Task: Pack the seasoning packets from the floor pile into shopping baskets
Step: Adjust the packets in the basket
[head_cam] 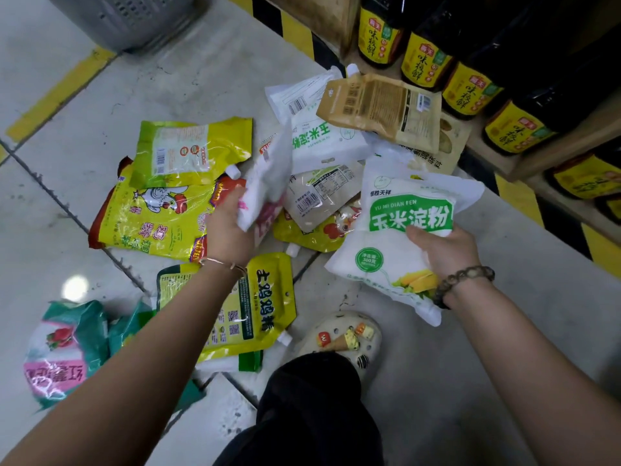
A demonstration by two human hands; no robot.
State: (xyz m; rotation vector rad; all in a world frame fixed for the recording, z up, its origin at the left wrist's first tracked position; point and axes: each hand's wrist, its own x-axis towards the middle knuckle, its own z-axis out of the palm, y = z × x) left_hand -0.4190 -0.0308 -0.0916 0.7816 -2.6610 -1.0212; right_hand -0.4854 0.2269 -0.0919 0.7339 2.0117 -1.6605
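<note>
A pile of seasoning packets lies on the tiled floor. My left hand (228,227) grips a blurred white packet with pink print (265,183) lifted over the pile's middle. My right hand (443,250) holds a white corn starch bag with a green label (396,230) raised at the right. Around them lie a large yellow chicken-print bag (151,216), a yellow spouted pouch (191,149), a yellow-green pouch (255,307) under my left forearm, another white starch bag (322,139) and a brown paper packet (379,109). A grey basket (134,18) stands at the far top left.
Dark soy sauce bottles with yellow labels (426,58) fill low shelves at the right, behind yellow-black floor tape (295,31). A teal-and-pink bag (64,348) lies at the lower left. My clog-style shoe (346,338) and dark trouser leg are at the bottom centre.
</note>
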